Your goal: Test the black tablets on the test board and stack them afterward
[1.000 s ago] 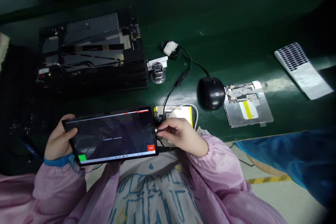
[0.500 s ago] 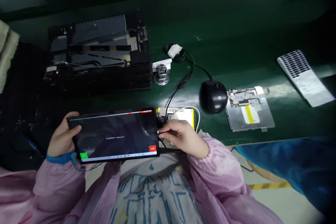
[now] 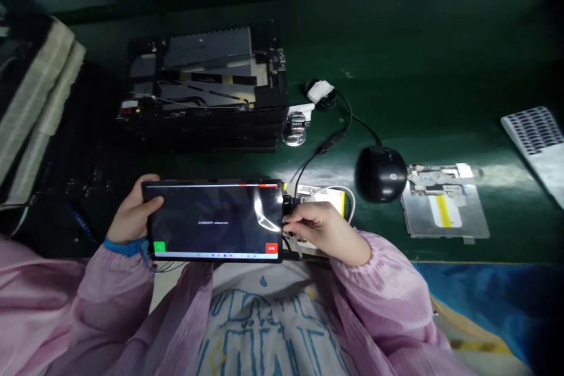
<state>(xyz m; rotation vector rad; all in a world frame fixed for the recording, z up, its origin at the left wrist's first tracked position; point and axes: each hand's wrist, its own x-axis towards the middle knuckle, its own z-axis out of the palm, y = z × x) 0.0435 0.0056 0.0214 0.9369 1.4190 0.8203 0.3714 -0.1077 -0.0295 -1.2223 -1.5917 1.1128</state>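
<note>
A black tablet with a lit screen, showing a green button at lower left and a red one at lower right, is held level over my lap. My left hand grips its left edge, thumb on the bezel. My right hand is closed in a pinch on a black cable plug at the tablet's right edge. The cable runs back across the green table to an adapter.
A stack of opened tablet chassis stands behind the tablet. A small metal counter, a black mouse, a metal plate with yellow tape and a sticker sheet lie on the green table. Padding sits at far left.
The view has shifted, so everything sits further right in the frame. Both hands keep the same hold on the tablet and plug; a glare spot now shows on the screen's right side.
</note>
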